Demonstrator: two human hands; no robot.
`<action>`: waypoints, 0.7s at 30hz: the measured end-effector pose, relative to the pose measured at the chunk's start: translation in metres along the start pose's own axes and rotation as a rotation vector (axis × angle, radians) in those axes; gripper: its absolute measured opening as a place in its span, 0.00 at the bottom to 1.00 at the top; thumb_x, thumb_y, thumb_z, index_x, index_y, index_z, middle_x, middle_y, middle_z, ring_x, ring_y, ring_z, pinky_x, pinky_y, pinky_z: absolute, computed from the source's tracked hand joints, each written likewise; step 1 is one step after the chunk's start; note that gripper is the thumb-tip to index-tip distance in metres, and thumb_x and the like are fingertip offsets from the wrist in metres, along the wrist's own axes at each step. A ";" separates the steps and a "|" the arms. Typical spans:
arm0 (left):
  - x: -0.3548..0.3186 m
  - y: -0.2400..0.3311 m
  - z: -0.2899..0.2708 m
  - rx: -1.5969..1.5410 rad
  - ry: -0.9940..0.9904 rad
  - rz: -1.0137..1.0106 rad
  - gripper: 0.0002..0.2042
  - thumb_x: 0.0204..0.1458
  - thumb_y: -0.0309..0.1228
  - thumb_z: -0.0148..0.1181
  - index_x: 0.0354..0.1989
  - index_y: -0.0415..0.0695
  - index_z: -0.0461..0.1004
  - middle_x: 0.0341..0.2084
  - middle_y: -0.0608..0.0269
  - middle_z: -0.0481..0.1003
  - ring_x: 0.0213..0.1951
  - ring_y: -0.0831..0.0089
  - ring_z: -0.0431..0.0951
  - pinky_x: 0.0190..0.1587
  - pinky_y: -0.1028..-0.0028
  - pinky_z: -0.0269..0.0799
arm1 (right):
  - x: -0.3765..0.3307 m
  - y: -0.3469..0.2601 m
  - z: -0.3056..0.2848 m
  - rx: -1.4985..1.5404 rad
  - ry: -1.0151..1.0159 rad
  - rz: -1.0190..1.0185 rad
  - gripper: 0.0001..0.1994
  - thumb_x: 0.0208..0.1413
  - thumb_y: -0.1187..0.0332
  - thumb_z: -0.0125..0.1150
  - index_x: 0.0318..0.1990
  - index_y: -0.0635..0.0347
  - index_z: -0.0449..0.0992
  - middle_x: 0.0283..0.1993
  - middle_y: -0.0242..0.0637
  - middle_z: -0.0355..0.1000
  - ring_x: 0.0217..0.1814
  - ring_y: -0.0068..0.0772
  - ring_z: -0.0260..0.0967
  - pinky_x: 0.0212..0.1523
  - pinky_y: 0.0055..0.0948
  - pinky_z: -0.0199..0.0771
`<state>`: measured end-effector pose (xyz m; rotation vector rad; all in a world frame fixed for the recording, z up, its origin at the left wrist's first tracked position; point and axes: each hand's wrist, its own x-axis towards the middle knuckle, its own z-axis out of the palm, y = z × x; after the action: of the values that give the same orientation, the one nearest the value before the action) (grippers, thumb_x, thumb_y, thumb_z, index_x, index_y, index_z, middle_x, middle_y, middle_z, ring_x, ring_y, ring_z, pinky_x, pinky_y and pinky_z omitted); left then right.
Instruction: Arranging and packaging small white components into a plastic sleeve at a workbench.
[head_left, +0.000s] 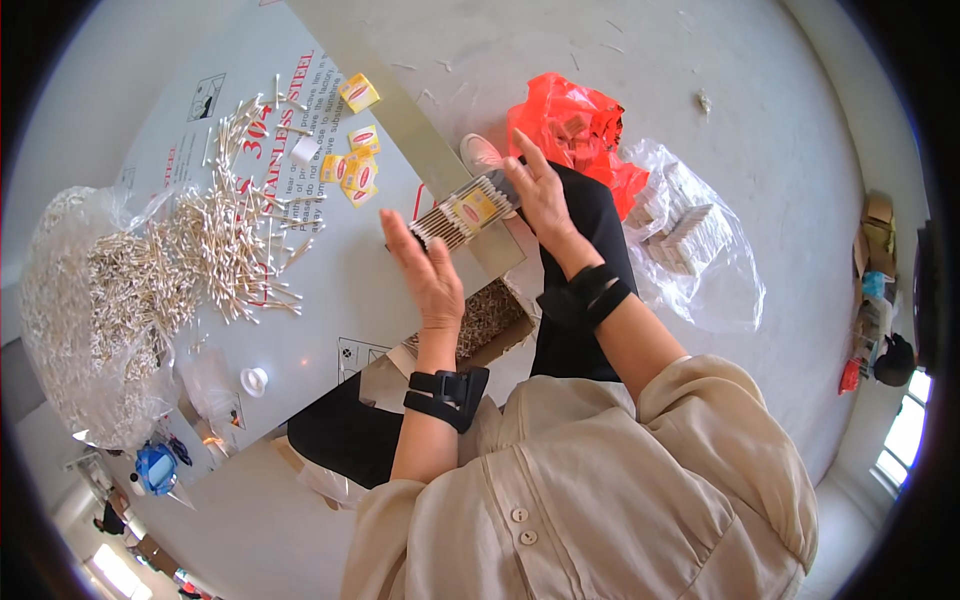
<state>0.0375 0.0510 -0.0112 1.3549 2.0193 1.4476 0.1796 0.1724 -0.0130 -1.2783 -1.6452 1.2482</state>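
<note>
Between my two palms sits a clear pack of cotton swabs [443, 226] with a yellow label, held tilted over the table's edge. My left hand [430, 280] presses against its near left end, fingers stretched out. At the opposite end, my right hand [544, 205] bears on the pack with straight fingers, partly hiding that end. Left of my hands, a large heap of loose cotton swabs [225, 245] spreads over the grey table [325, 265]. Several yellow labels [358, 170] lie beyond the heap, beside a small white cap [305, 151].
A big clear bag of swabs [115, 310] stands at the left. A white round lid [254, 381] lies near the table's front edge. Below my hands is an open cardboard box [500, 335]. On the floor at right are a red plastic bag [570, 125] and a clear bag of white packs [690, 240].
</note>
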 end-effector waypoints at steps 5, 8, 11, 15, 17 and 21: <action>0.014 0.008 0.015 -0.124 0.053 -0.058 0.27 0.67 0.38 0.38 0.69 0.32 0.48 0.68 0.41 0.51 0.69 0.49 0.51 0.69 0.59 0.47 | 0.015 0.011 -0.002 1.055 -0.115 0.472 0.22 0.61 0.63 0.59 0.59 0.65 0.69 0.54 0.43 0.73 0.56 0.32 0.69 0.59 0.34 0.69; 0.016 0.012 0.024 -0.164 0.059 -0.039 0.28 0.67 0.39 0.38 0.69 0.33 0.49 0.67 0.41 0.52 0.69 0.50 0.53 0.69 0.60 0.49 | 0.010 0.010 0.008 1.046 -0.103 0.463 0.16 0.61 0.68 0.59 0.54 0.67 0.73 0.52 0.43 0.74 0.54 0.34 0.71 0.58 0.35 0.71; 0.016 0.016 0.031 -0.224 0.062 -0.098 0.29 0.66 0.41 0.38 0.69 0.32 0.50 0.67 0.41 0.53 0.69 0.50 0.53 0.69 0.60 0.49 | 0.006 0.007 0.020 1.009 -0.062 0.450 0.12 0.60 0.72 0.58 0.49 0.67 0.76 0.50 0.42 0.75 0.52 0.34 0.72 0.57 0.35 0.72; 0.018 0.019 0.058 -0.289 0.058 -0.111 0.29 0.63 0.38 0.42 0.69 0.35 0.52 0.63 0.48 0.61 0.42 0.69 0.72 0.48 0.70 0.69 | 0.005 0.009 0.024 0.888 0.013 0.335 0.10 0.60 0.75 0.56 0.45 0.67 0.79 0.46 0.37 0.77 0.49 0.27 0.71 0.54 0.27 0.69; 0.020 0.018 0.062 -0.291 0.064 -0.106 0.28 0.63 0.37 0.42 0.70 0.36 0.50 0.64 0.50 0.61 0.43 0.69 0.72 0.49 0.71 0.69 | 0.004 0.011 0.023 0.889 -0.003 0.320 0.10 0.60 0.75 0.55 0.45 0.68 0.79 0.46 0.37 0.76 0.50 0.28 0.71 0.54 0.28 0.69; 0.024 0.023 0.040 -0.210 0.123 -0.002 0.27 0.64 0.38 0.45 0.67 0.36 0.55 0.66 0.47 0.58 0.64 0.57 0.60 0.66 0.64 0.53 | 0.005 0.023 0.014 0.891 0.015 0.296 0.14 0.63 0.73 0.52 0.54 0.69 0.73 0.48 0.43 0.76 0.51 0.35 0.73 0.55 0.32 0.72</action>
<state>0.0652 0.0944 -0.0032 1.2038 1.8748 1.7262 0.1717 0.1747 -0.0390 -0.9458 -0.7063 1.8429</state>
